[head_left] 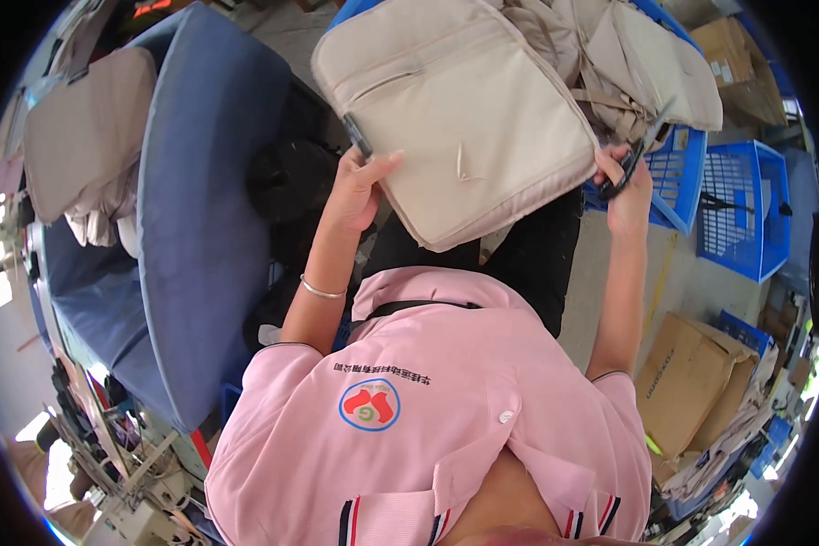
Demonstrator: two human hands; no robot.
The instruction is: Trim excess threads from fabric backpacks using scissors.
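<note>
A flat beige fabric bag point(482, 114) with rounded, piped edges hangs tilted in front of me. Near its top runs a zippered slit point(387, 85), and a loose thread lies across its lower middle. My left hand point(359, 191) pinches the bag's left edge, thumb on top, just below a small black tab point(357, 134). At the opposite edge, my right hand point(628, 187) is closed around black-handled scissors point(621, 173), its fingertips touching the bag's border. The blades point up and away; whether they are apart is unclear.
More beige bags point(660, 68) are heaped in a blue crate behind the held one. Another blue basket point(746, 214) stands at the right, with cardboard boxes point(682, 382) nearer and farther. On the left, a blue cloth-covered surface point(205, 209) rises beside another beige bag point(91, 127).
</note>
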